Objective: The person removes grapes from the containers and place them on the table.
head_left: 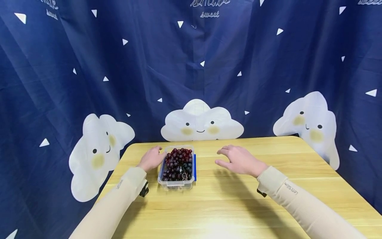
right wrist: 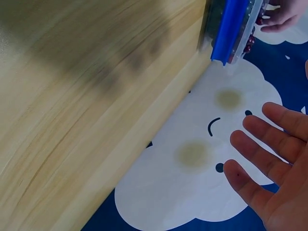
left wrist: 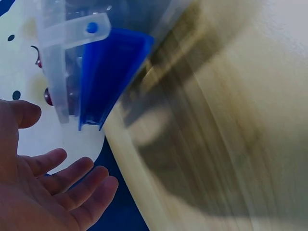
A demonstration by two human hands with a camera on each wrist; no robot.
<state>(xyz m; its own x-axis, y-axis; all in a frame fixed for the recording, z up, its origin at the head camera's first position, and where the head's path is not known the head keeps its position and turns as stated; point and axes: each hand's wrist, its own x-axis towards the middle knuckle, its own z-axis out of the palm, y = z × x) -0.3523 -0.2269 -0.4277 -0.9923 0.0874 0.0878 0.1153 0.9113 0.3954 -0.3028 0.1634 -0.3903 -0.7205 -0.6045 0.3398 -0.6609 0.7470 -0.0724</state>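
A clear plastic container point(head_left: 176, 183) with blue side latches stands on the table, full of dark red and purple grapes point(head_left: 178, 163). My left hand point(head_left: 151, 159) hovers beside its left side, thumb close to the rim; whether it touches cannot be told. Up close in the left wrist view, the blue latch point(left wrist: 110, 72) hangs outward, with the spread fingers of my left hand point(left wrist: 57, 192) apart from it. To the right of the container, my right hand point(head_left: 241, 160) is held above the table with relaxed fingers, holding nothing. A blue latch point(right wrist: 230, 31) shows in the right wrist view.
The light wooden table point(head_left: 268, 199) ends at a rounded far edge. Behind it hangs a dark blue curtain point(head_left: 143, 59) printed with white clouds and triangles. Both forearms cast shadows on the tabletop.
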